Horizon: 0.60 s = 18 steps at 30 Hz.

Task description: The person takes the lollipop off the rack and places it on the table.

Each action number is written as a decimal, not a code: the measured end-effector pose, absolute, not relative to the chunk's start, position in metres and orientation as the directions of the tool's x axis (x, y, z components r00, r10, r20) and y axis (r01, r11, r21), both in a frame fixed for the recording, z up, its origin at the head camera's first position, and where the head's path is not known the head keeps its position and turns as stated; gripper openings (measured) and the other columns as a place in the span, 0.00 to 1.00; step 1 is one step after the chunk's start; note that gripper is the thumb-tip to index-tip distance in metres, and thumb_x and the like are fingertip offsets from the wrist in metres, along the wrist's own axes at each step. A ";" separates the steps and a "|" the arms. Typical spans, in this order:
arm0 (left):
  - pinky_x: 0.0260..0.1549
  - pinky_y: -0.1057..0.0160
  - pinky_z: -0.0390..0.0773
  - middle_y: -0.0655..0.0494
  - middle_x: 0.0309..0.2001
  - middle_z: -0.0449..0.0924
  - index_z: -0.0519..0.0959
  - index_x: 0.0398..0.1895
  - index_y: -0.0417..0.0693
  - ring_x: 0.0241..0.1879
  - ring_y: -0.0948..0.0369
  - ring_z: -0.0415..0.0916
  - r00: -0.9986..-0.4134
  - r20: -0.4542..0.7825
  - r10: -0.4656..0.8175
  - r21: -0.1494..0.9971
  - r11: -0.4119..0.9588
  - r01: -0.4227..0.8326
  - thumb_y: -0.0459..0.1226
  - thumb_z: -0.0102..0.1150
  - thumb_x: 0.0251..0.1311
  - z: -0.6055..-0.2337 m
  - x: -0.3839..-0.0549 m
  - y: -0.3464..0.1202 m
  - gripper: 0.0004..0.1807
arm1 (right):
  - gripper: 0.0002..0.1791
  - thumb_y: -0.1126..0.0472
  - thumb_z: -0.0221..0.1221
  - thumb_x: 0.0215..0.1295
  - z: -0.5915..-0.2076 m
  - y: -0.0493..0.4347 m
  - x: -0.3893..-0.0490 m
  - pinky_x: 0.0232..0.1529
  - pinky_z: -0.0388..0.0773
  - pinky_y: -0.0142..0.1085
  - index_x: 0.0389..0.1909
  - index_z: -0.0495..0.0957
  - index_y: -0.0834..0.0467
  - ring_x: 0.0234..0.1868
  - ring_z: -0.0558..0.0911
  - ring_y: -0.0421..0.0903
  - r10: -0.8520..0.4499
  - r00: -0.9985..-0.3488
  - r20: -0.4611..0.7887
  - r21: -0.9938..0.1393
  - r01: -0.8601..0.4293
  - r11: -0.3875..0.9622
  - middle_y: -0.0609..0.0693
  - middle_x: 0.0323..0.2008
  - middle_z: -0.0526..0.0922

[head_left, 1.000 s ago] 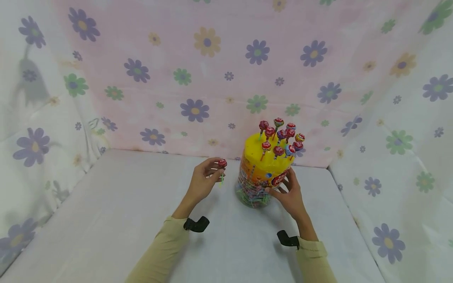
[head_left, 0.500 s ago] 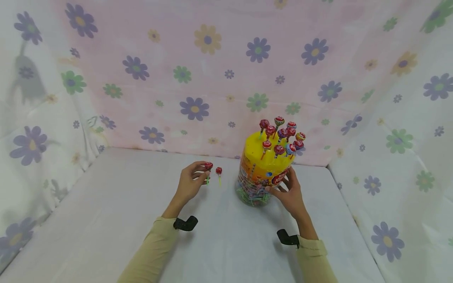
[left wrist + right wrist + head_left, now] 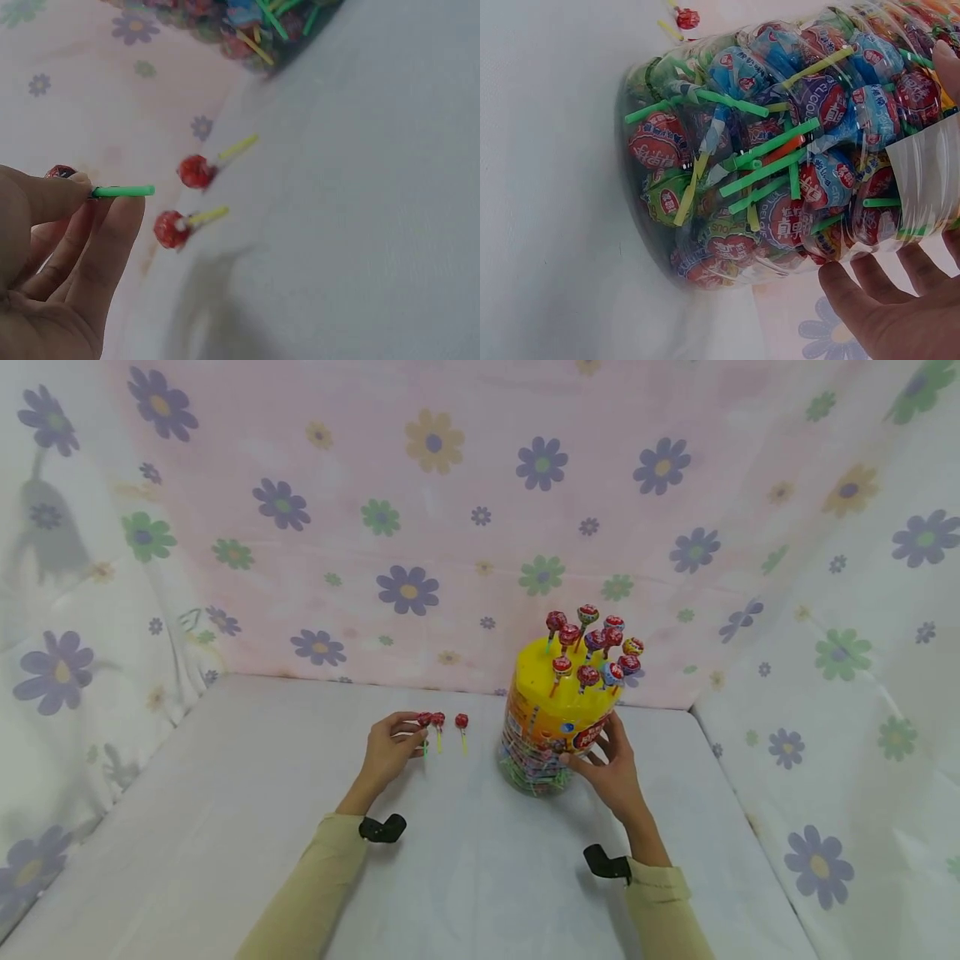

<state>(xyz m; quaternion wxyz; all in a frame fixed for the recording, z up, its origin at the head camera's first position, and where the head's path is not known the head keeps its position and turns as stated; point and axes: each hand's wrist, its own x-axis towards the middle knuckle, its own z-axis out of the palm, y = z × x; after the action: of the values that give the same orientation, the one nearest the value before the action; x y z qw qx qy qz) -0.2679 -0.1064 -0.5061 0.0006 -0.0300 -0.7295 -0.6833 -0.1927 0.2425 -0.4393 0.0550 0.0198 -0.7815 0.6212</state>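
In the head view my left hand (image 3: 388,750) pinches a red-wrapped lollipop (image 3: 424,719) by its green stick, between thumb and fingers. Just right of it, two red lollipops with yellow sticks lie on the white table: a nearer one (image 3: 438,720) and one farther right (image 3: 462,721). My right hand (image 3: 611,768) holds the right side of a big clear candy jar (image 3: 534,760), thumb on the front and fingers round the side. Through its wall the right wrist view shows many wrapped lollipops (image 3: 739,71) with coloured sticks. The jar stands upright.
On top of the jar is a yellow lid (image 3: 536,672), with several lollipops (image 3: 587,677) standing in it by their sticks. White cloth (image 3: 480,877) covers the table. A flowered curtain (image 3: 330,510) closes off the back and both sides.
My left hand has moved left in steps, leaving two red lollipops with yellow sticks on the table, and holds one with a green stick. The right hand stays on the jar.
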 end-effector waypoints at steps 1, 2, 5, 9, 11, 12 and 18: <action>0.33 0.66 0.88 0.35 0.45 0.81 0.75 0.60 0.30 0.35 0.62 0.85 -0.998 0.038 0.040 0.997 0.072 0.041 0.26 0.62 0.66 -0.508 -0.270 -0.107 0.20 | 0.53 0.66 0.70 0.63 -0.440 0.242 -0.193 0.73 0.61 0.63 0.82 0.46 0.51 0.76 0.61 0.64 0.037 -0.993 0.112 -0.969 -0.101 0.226 0.56 0.79 0.56; 0.33 0.66 0.88 0.34 0.45 0.81 0.75 0.60 0.30 0.35 0.60 0.85 -0.999 0.034 0.038 0.996 0.082 0.037 0.26 0.62 0.66 -0.510 -0.272 -0.108 0.20 | 0.53 0.66 0.70 0.63 -0.440 0.242 -0.193 0.73 0.62 0.63 0.82 0.47 0.51 0.76 0.61 0.64 0.038 -0.993 0.113 -0.969 -0.101 0.225 0.56 0.79 0.56; 0.32 0.67 0.87 0.33 0.46 0.82 0.76 0.59 0.30 0.37 0.57 0.86 -0.999 0.028 0.018 0.989 0.146 0.030 0.26 0.62 0.66 -0.516 -0.280 -0.111 0.19 | 0.54 0.65 0.70 0.63 -0.441 0.242 -0.194 0.73 0.62 0.62 0.82 0.46 0.50 0.76 0.60 0.64 0.036 -0.993 0.108 -0.969 -0.098 0.226 0.56 0.79 0.56; 0.28 0.72 0.84 0.32 0.47 0.84 0.77 0.58 0.31 0.32 0.62 0.85 -0.999 0.013 -0.037 0.967 0.256 0.003 0.28 0.63 0.66 -0.522 -0.291 -0.112 0.18 | 0.55 0.65 0.70 0.62 -0.442 0.243 -0.195 0.73 0.62 0.62 0.82 0.46 0.50 0.76 0.60 0.64 0.036 -0.994 0.105 -0.968 -0.094 0.231 0.56 0.79 0.56; 0.26 0.74 0.82 0.31 0.47 0.84 0.78 0.57 0.31 0.28 0.65 0.83 -0.998 0.002 -0.069 0.958 0.285 -0.018 0.29 0.63 0.66 -0.522 -0.297 -0.111 0.18 | 0.55 0.65 0.70 0.62 -0.442 0.244 -0.196 0.73 0.62 0.62 0.82 0.46 0.51 0.76 0.60 0.64 0.036 -0.994 0.106 -0.969 -0.095 0.230 0.56 0.79 0.56; 0.25 0.74 0.81 0.31 0.47 0.84 0.78 0.57 0.30 0.26 0.67 0.82 -0.997 -0.007 -0.082 0.955 0.294 -0.030 0.29 0.63 0.66 -0.523 -0.299 -0.111 0.18 | 0.55 0.65 0.71 0.62 -0.442 0.244 -0.196 0.73 0.62 0.62 0.82 0.46 0.50 0.76 0.61 0.64 0.036 -0.994 0.107 -0.968 -0.096 0.230 0.56 0.79 0.56; 0.24 0.75 0.80 0.31 0.48 0.84 0.78 0.57 0.30 0.22 0.70 0.80 -0.992 -0.063 -0.110 0.934 0.343 -0.097 0.29 0.64 0.65 -0.524 -0.309 -0.108 0.18 | 0.55 0.66 0.70 0.62 -0.443 0.244 -0.196 0.72 0.63 0.62 0.82 0.46 0.49 0.76 0.61 0.64 0.034 -0.993 0.109 -0.969 -0.099 0.228 0.56 0.79 0.56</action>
<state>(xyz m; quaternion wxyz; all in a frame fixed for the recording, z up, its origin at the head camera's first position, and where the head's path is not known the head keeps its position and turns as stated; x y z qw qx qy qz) -0.3093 -0.1077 -0.5238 0.0057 0.0631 -0.8196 -0.5694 -0.1957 0.2445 -0.4432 0.0532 0.0208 -0.7819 0.6208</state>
